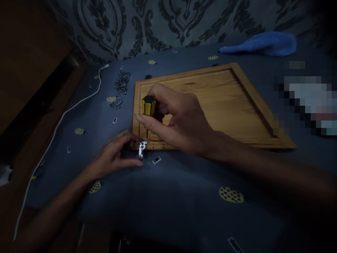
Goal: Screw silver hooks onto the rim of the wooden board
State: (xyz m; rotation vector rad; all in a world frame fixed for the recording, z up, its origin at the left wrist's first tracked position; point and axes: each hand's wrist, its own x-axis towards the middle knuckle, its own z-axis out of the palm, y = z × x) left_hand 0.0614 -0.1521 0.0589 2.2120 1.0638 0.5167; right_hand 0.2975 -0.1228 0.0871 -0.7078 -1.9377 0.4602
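This looks like a home to me: a dark blue printed sheet (pixel 184 196) with yellow spotted motifs (pixel 231 195) spreads before me, a damask-patterned backing (pixel 126 31) rises behind it, and brown wooden furniture (pixel 28 59) stands at my left.

A yellow-and-black screwdriver (pixel 149 106) points down toward a silver bracket (pixel 141 150) overhanging a wooden board (pixel 223 102).

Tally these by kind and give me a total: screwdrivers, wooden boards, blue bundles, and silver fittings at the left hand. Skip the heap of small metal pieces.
Screwdriver: 1
Wooden board: 1
Silver fitting: 1
Blue bundle: 1
Total: 4
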